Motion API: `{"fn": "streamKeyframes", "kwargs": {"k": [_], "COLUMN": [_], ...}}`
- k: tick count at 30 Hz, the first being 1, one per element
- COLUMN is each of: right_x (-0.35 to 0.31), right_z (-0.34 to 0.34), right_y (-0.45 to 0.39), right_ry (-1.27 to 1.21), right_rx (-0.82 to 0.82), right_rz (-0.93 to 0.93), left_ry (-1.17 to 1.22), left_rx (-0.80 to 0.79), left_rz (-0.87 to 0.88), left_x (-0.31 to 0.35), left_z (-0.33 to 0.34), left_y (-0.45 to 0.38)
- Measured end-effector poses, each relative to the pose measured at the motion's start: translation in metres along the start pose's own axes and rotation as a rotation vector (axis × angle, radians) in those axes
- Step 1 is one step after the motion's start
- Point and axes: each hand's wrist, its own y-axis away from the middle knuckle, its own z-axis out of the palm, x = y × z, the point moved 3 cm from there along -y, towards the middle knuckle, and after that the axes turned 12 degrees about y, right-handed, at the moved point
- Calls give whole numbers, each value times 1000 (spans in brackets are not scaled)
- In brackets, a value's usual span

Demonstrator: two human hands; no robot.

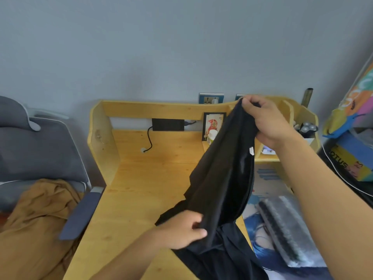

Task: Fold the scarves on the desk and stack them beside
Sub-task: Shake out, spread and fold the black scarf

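The right hand (268, 122) is pinching the upper end of a black soft fabric scarf (224, 170), raised above the light wooden desk (141, 178). The left hand (181, 231) is gripping the scarf lower down, and the remaining cloth is trailing onto the desk's near edge.

Even, soft daylight, moderately bright, no hard shadows or glare. Black scarf (224, 174) reads as near-flat dark mass, folds barely resolved. Wide-angle bend at edges: desk (141, 178) rim bows, right forearm stretches toward 4 o'clock. Motion blur on keyboard (286, 229) at 5 o'clock; overall focus soft.
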Motion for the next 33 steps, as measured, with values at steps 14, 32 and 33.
{"fn": "streamKeyframes", "kwargs": {"k": [14, 32, 33], "right_x": [-11, -12, -15], "right_z": [4, 4, 9], "right_y": [22, 7, 7], "right_ry": [171, 209, 218], "right_rx": [-329, -27, -39], "right_rz": [-97, -28, -34], "left_ry": [147, -911, -908], "left_rx": [390, 397, 363], "left_rz": [345, 502, 443], "left_x": [100, 16, 10], "left_z": [-59, -68, -63], "left_y": [-15, 34, 26]}}
